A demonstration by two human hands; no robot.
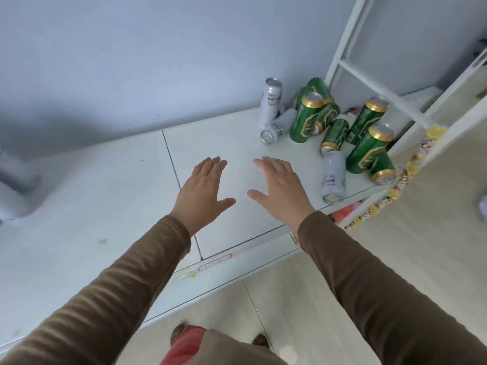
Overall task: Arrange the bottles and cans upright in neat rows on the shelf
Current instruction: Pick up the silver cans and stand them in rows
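Two hands hover flat over the white shelf (105, 196), palms down, fingers straight, holding nothing: left hand (204, 189) and right hand (279, 192) side by side, both empty grips. Looks like the very start, nothing sorted yet.

The cans sit in a jumble at the far right end, approx. nine, well apart from the left hand & nearer the right. Closest to the right hand is a white can (333, 176) lying on its side, top toward the front edge. Just beyond it, a green can (382, 168) is also tipped over. Further back, a tall white can (271, 102) stands by the wall, w/ more green ones upright or leaning in a heap.

Next move prob. calls for the right hand to reach right, wrap the lying white can & stand it up.
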